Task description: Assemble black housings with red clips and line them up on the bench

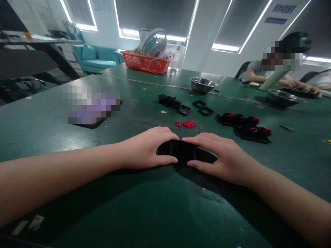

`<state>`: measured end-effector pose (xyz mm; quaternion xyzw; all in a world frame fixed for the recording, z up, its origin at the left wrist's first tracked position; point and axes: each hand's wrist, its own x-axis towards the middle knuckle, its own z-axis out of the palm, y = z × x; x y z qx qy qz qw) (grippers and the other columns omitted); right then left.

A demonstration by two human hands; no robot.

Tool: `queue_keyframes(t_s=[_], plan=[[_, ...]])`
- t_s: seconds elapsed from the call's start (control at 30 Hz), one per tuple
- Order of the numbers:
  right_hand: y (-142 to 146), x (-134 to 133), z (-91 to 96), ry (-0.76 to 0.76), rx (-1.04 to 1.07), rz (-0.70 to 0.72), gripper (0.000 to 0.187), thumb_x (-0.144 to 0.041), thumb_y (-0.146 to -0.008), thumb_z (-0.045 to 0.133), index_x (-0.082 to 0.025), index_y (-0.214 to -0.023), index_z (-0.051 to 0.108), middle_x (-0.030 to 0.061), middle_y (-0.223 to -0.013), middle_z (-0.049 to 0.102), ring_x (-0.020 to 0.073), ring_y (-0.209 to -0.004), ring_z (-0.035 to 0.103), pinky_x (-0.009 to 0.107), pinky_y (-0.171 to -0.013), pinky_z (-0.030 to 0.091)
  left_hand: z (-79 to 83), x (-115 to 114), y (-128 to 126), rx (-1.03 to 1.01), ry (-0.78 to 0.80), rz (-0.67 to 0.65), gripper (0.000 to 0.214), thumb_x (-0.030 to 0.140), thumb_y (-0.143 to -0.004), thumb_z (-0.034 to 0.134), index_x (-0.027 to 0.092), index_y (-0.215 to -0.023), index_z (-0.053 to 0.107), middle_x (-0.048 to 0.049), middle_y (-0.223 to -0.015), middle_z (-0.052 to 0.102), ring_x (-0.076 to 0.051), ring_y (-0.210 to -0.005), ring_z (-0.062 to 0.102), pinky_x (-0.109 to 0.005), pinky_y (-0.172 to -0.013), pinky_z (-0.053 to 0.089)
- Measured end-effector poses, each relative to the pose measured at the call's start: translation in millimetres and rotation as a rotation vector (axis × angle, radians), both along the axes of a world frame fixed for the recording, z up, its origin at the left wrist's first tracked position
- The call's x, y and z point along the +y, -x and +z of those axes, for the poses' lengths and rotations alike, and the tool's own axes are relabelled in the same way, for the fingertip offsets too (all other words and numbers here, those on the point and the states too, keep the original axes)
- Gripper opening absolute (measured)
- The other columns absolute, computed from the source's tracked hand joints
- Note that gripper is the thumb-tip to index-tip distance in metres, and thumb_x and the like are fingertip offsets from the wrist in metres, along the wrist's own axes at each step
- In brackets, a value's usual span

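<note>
Between my two hands a black plastic housing (183,151) rests low at the table's near middle. My left hand (152,148) grips its left end, thumb in front and fingers behind. At the other end my right hand (219,151) holds it the same way. Fine detail of the dark part is hard to make out. Just beyond lie several small red clips (189,124). Behind them are black square frames (206,111) and a cluster of black parts (169,101). Rows of black parts with red clips in them (252,131) lie to the right.
The green table (155,206) carries a metal bowl (203,84) at the back and a second bowl (284,98) farther right. An orange basket (147,62) with a fan stands at the far edge. A blurred purple item (95,108) lies left. Another person works at the far right.
</note>
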<state>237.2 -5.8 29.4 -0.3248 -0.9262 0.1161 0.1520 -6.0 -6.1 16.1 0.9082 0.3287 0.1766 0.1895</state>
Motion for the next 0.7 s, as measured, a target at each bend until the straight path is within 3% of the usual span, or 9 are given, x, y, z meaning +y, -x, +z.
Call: queue_keyframes(t_s=[0.7], plan=[[-0.5, 0.2, 0.4, 0.002, -0.008, 0.009, 0.048, -0.043, -0.083, 0.063, -0.026, -0.129, 0.06, 0.0084, -0.11, 0.071, 0.0266, -0.1, 0.067, 0.043, -0.085, 0.054, -1.6, 0.1, 1.0, -0.03, -0.01, -0.014, 0.039, 0.033, -0.086, 0.065, 0.015, -0.119, 0.055, -0.0109, -0.116, 0.063, -0.024, -0.112, 0.057, -0.038, -0.099, 0.045]])
